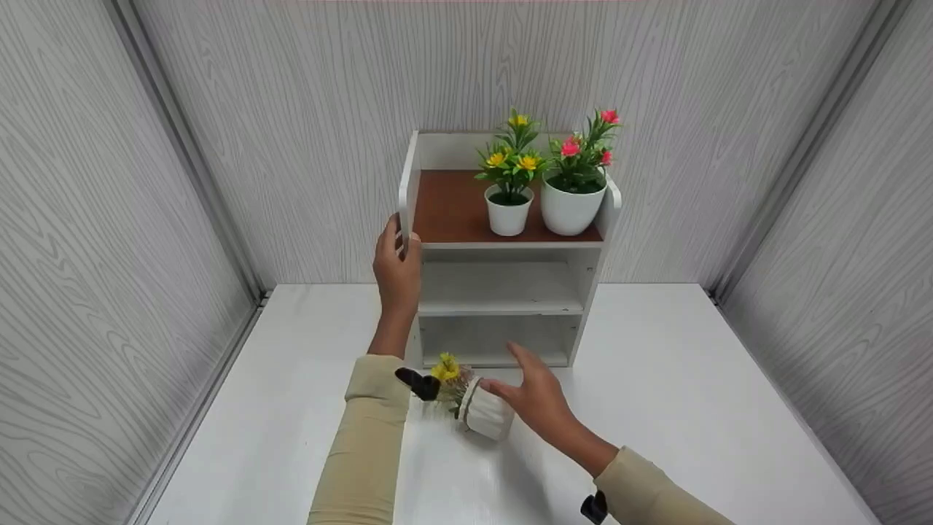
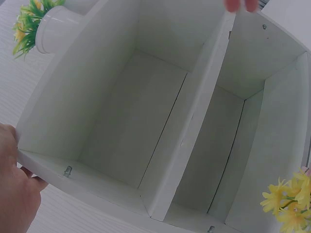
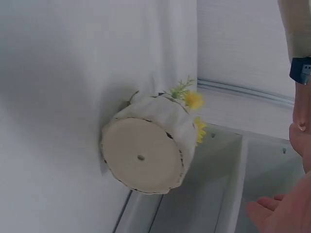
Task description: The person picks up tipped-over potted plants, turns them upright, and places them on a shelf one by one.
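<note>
My left hand (image 1: 398,266) grips the left side panel of a small white shelf unit (image 1: 503,246), thumb in front and fingers behind. A white pot with yellow flowers (image 1: 487,412) lies tipped over on the table before the shelf, flowers pointing left. Its round base with a small hole faces the right wrist view. My right hand (image 1: 538,401) hovers beside this pot with thumb and fingers spread, holding nothing. In the right wrist view, a gap shows between the hand (image 3: 286,208) and the pot (image 3: 143,155).
On the brown top board stand a small white pot with yellow flowers (image 1: 509,217) and a larger white pot with pink flowers (image 1: 573,208). Two compartments lie below. Wood-grain panels (image 1: 328,131) enclose the white table (image 1: 656,408) at the back and sides.
</note>
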`<state>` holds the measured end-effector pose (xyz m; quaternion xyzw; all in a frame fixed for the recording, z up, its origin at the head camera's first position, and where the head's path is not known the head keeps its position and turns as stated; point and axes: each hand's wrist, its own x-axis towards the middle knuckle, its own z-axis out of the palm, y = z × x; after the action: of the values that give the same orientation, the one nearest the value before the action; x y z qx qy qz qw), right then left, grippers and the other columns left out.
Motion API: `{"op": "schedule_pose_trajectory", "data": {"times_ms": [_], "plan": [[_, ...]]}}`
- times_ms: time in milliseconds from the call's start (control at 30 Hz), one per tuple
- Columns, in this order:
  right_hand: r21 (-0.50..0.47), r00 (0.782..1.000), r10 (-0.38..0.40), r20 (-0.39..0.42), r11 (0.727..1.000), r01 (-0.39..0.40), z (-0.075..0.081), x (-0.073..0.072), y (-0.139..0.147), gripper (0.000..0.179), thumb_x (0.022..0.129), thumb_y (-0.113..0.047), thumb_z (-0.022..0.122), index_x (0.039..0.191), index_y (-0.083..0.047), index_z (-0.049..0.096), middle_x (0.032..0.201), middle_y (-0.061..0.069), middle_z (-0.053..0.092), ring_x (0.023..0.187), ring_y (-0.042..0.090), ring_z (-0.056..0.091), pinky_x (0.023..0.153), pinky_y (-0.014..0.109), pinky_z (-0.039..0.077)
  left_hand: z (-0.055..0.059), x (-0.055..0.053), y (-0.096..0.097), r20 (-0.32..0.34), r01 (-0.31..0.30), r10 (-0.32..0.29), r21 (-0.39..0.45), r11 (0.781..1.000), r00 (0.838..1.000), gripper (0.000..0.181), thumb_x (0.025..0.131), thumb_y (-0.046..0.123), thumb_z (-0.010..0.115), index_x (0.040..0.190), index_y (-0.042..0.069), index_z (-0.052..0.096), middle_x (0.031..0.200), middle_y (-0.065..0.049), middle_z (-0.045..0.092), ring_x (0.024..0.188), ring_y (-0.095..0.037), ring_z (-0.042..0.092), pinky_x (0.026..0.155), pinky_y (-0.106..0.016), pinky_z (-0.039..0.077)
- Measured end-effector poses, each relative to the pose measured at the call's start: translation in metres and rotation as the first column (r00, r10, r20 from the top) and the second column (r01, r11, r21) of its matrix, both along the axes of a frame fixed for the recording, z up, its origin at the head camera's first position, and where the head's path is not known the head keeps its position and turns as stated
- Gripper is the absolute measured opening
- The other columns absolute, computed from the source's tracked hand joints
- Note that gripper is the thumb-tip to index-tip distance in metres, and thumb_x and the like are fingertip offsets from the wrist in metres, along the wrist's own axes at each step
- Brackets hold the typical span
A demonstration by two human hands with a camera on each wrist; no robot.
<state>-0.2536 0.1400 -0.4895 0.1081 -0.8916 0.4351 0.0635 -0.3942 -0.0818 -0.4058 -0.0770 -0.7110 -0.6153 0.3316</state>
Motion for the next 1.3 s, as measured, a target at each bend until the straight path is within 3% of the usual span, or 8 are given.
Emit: {"op": "schedule_pose_trajectory", "data": {"times_ms": [167,367,700,833,933,1067,1200,1300], "plan": [[0.022,0.999,0.036,0.039,0.999,-0.037,-0.025,-0.002,-0.002,0.091,0.083,-0.053,0.076,0.153,-0.006,0.041,0.157,0.020,0.040,0.146,0.039,0.037,0.113,0.057,0.039,-0.001,0.000,0.000,0.009,0.005,-0.005,0.002,1.000,1.000,0.052,0.106,0.028,0.051,0.155,0.012,0.040,0.149,-0.009,0.048,0.137,-0.023,0.050,0.110,-0.038,0.046],[0.058,0.997,0.023,0.073,0.998,-0.028,-0.047,-0.008,-0.004,0.089,0.083,-0.046,0.080,0.152,-0.004,0.042,0.156,0.020,0.042,0.145,0.039,0.039,0.113,0.057,0.038,-0.001,0.001,0.001,0.033,0.019,-0.020,0.007,1.000,0.999,0.053,0.106,0.031,0.050,0.156,0.014,0.038,0.149,-0.009,0.047,0.137,-0.024,0.050,0.110,-0.039,0.046],[0.082,0.996,0.037,0.077,0.996,-0.044,-0.062,-0.012,-0.004,0.092,0.082,-0.048,0.081,0.149,0.003,0.044,0.149,0.021,0.050,0.137,0.038,0.048,0.107,0.055,0.045,0.000,0.003,0.001,0.029,0.019,-0.019,0.001,1.000,0.999,0.053,0.107,0.029,0.050,0.155,0.014,0.038,0.149,-0.008,0.047,0.138,-0.023,0.049,0.110,-0.038,0.046],[0.086,0.997,0.042,0.057,0.995,-0.047,-0.066,-0.012,-0.002,0.087,0.083,-0.048,0.080,0.145,0.004,0.048,0.126,0.020,0.063,0.121,0.036,0.059,0.096,0.052,0.050,0.000,0.002,0.001,0.030,0.023,-0.024,0.006,1.000,0.999,0.053,0.107,0.030,0.050,0.156,0.013,0.038,0.150,-0.008,0.047,0.138,-0.024,0.049,0.110,-0.039,0.046],[0.080,0.998,0.042,0.046,0.996,-0.046,-0.070,-0.013,-0.001,0.087,0.083,-0.047,0.080,0.144,0.005,0.049,0.125,0.019,0.063,0.120,0.035,0.059,0.095,0.051,0.051,-0.001,0.001,0.000,0.021,0.017,-0.017,-0.004,1.000,1.000,0.053,0.107,0.030,0.050,0.156,0.012,0.038,0.150,-0.009,0.047,0.137,-0.024,0.050,0.110,-0.038,0.046],[0.063,0.998,0.037,0.050,0.997,-0.040,-0.076,-0.014,0.000,0.088,0.082,-0.047,0.081,0.144,0.007,0.049,0.140,0.021,0.058,0.127,0.035,0.057,0.099,0.050,0.051,-0.001,0.001,0.000,0.009,0.017,-0.016,-0.015,1.000,1.000,0.054,0.106,0.029,0.051,0.156,0.012,0.038,0.150,-0.009,0.047,0.138,-0.024,0.050,0.109,-0.039,0.047],[0.069,0.999,0.035,0.013,0.997,-0.036,-0.081,-0.015,0.001,0.079,0.082,-0.044,0.082,0.136,0.007,0.055,0.125,0.017,0.065,0.110,0.028,0.063,0.087,0.046,0.052,0.000,0.002,0.000,0.009,0.016,-0.016,-0.014,1.000,1.000,0.054,0.106,0.030,0.050,0.156,0.013,0.038,0.150,-0.009,0.047,0.137,-0.024,0.050,0.109,-0.039,0.047],[0.064,0.999,0.029,-0.020,0.998,-0.028,-0.083,-0.015,0.001,0.073,0.083,-0.042,0.082,0.134,0.005,0.058,0.123,0.014,0.067,0.109,0.027,0.063,0.086,0.045,0.052,0.000,0.001,-0.001,0.004,0.006,-0.006,-0.012,1.000,1.000,0.053,0.107,0.029,0.051,0.155,0.012,0.039,0.149,-0.008,0.048,0.136,-0.023,0.051,0.109,-0.038,0.048]]}}
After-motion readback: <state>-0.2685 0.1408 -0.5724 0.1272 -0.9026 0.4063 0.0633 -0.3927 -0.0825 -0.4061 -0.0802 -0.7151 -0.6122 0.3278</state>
